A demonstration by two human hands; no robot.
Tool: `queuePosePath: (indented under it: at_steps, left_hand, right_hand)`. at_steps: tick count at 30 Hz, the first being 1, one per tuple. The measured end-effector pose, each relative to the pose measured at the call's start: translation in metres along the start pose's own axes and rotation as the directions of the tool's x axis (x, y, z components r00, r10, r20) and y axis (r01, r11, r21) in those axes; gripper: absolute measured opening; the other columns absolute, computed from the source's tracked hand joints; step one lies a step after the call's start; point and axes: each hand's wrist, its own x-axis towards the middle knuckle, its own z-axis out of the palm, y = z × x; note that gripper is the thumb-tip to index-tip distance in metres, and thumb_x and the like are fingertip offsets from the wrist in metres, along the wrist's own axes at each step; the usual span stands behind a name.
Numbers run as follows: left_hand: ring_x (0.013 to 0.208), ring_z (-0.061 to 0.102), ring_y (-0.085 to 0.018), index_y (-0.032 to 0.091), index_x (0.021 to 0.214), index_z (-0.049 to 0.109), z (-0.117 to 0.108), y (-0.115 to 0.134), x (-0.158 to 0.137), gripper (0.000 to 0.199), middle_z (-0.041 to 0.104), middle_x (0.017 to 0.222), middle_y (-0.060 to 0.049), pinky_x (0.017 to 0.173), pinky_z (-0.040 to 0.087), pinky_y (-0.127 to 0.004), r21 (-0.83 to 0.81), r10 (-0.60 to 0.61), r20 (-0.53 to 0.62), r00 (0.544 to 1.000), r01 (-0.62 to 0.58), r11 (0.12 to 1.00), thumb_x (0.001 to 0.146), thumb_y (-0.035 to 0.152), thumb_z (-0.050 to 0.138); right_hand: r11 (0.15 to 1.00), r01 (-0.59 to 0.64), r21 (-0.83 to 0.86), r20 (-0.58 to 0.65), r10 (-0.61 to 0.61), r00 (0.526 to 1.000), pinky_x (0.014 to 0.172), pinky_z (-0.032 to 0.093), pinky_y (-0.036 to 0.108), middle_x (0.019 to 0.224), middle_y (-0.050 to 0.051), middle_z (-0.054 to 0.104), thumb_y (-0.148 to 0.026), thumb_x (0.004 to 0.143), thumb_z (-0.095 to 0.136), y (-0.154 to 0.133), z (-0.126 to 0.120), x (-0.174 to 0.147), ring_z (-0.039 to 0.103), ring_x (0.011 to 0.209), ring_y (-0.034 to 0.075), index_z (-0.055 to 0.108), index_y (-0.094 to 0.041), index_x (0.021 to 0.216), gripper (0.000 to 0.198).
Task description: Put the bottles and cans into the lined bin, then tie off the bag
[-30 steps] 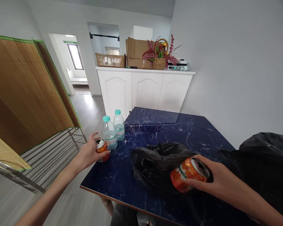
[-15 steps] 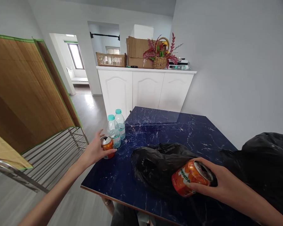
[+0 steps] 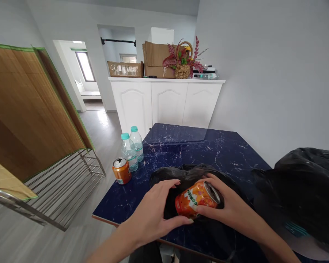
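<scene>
My right hand (image 3: 219, 202) is wrapped round an orange Mirinda soda can (image 3: 193, 201), tilted with its opened top toward the right. The can is over a crumpled black plastic bag (image 3: 167, 175) on the table. Close to the can's base is my left hand (image 3: 159, 208), thumb and fingers apart, with nothing in its grasp; whether it touches the can or the bag I cannot tell. A second orange soda can (image 3: 121, 171) stands upright near the table's left edge. Beside it are two clear plastic bottles (image 3: 129, 153) with teal caps.
The dark blue marbled table (image 3: 186, 142) runs toward a white cabinet (image 3: 168, 102) with cardboard boxes (image 3: 156, 60) and a flower basket (image 3: 182, 71) on top. On the right bulges another black plastic bag (image 3: 304, 182). A metal rack (image 3: 71, 182) stands at the left.
My left hand has left the standing can and moved right, toward the held can. My right hand has brought its can leftward and slightly up over the bag.
</scene>
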Motion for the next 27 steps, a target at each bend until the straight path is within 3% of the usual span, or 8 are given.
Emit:
queuePosePath:
  at_steps: [2, 5, 10, 12, 15, 19, 23, 27]
  left_hand:
    - [0.138, 0.061, -0.038, 0.032, 0.16, 0.039, 0.014, 0.003, 0.009, 0.099, 0.062, 0.152, -0.014, 0.117, 0.05, -0.056, -0.021, -0.025, 0.074, 0.997, 0.027, 0.999, 0.08, 0.063, 0.087]
    - [0.137, 0.063, -0.035, 0.034, 0.161, 0.038, 0.023, 0.005, 0.013, 0.088, 0.062, 0.153, -0.011, 0.115, 0.053, -0.052, -0.087, -0.029, 0.095, 0.995, 0.037, 0.996, 0.088, 0.052, 0.084]
    - [0.132, 0.067, -0.031, 0.034, 0.149, 0.053, 0.009, -0.011, -0.015, 0.071, 0.067, 0.147, -0.006, 0.115, 0.055, -0.047, -0.239, -0.166, -0.077, 0.983, 0.144, 0.96, 0.086, 0.044, 0.085]
    - [0.124, 0.072, -0.033, 0.031, 0.14, 0.06, -0.002, -0.026, -0.035, 0.063, 0.074, 0.137, -0.006, 0.111, 0.058, -0.05, -0.29, -0.293, -0.171, 0.941, 0.236, 0.928, 0.085, 0.048, 0.085]
    - [0.111, 0.077, -0.034, 0.028, 0.127, 0.065, -0.018, -0.053, -0.065, 0.055, 0.079, 0.122, -0.006, 0.101, 0.064, -0.052, -0.328, -0.443, -0.34, 0.83, 0.337, 0.883, 0.083, 0.055, 0.084]
    - [0.114, 0.075, -0.035, 0.027, 0.123, 0.064, -0.039, -0.081, -0.091, 0.056, 0.078, 0.123, -0.006, 0.101, 0.063, -0.052, -0.268, -0.494, -0.525, 0.693, 0.417, 0.869, 0.08, 0.058, 0.084]
    - [0.12, 0.072, -0.036, 0.026, 0.121, 0.061, -0.051, -0.099, -0.099, 0.059, 0.076, 0.125, -0.007, 0.105, 0.06, -0.053, -0.202, -0.522, -0.579, 0.626, 0.511, 0.836, 0.08, 0.063, 0.082]
    - [0.118, 0.072, -0.036, 0.025, 0.118, 0.06, -0.055, -0.113, -0.099, 0.061, 0.075, 0.123, -0.008, 0.106, 0.058, -0.056, -0.195, -0.551, -0.58, 0.6, 0.554, 0.809, 0.079, 0.067, 0.081]
  right_hand:
    - [1.0, 0.014, -0.002, -0.016, -0.014, 1.0, 0.121, 0.046, 0.052, 0.169, 0.01, 0.043, -0.072, 0.075, 0.081, -0.001, 0.005, 0.002, 0.04, 0.156, 0.042, 0.07, -0.031, 0.137, 0.075]
    - [0.998, 0.054, 0.043, 0.022, -0.055, 0.998, 0.122, 0.045, 0.053, 0.165, 0.01, 0.049, -0.069, 0.078, 0.082, -0.004, 0.005, 0.003, 0.041, 0.155, 0.041, 0.068, -0.032, 0.14, 0.073]
    - [0.974, 0.059, 0.218, 0.15, -0.093, 0.984, 0.122, 0.046, 0.051, 0.172, 0.006, 0.04, -0.064, 0.088, 0.077, 0.005, -0.005, 0.004, 0.045, 0.154, 0.035, 0.047, -0.038, 0.158, 0.08]
    - [0.978, -0.017, 0.208, 0.169, -0.019, 0.985, 0.121, 0.048, 0.05, 0.175, 0.003, 0.033, -0.066, 0.091, 0.072, 0.015, -0.006, 0.003, 0.042, 0.156, 0.034, 0.042, -0.042, 0.161, 0.079]
    - [0.982, -0.088, 0.167, 0.182, 0.057, 0.982, 0.119, 0.05, 0.049, 0.175, 0.001, 0.035, -0.069, 0.094, 0.067, 0.028, -0.005, 0.0, 0.042, 0.156, 0.033, 0.045, -0.044, 0.158, 0.071]
    - [0.985, -0.144, 0.089, 0.171, 0.128, 0.977, 0.115, 0.054, 0.05, 0.168, 0.003, 0.047, -0.075, 0.093, 0.062, 0.038, 0.0, -0.004, 0.048, 0.152, 0.036, 0.055, -0.042, 0.151, 0.068]
    - [0.988, -0.146, 0.054, 0.099, 0.14, 0.985, 0.106, 0.061, 0.047, 0.161, 0.006, 0.055, -0.077, 0.094, 0.058, 0.045, 0.004, -0.01, 0.053, 0.148, 0.036, 0.062, -0.038, 0.145, 0.064]
    - [0.989, -0.146, 0.018, 0.031, 0.145, 0.989, 0.098, 0.066, 0.043, 0.159, 0.006, 0.058, -0.078, 0.094, 0.056, 0.058, 0.003, -0.02, 0.055, 0.146, 0.037, 0.066, -0.038, 0.141, 0.063]
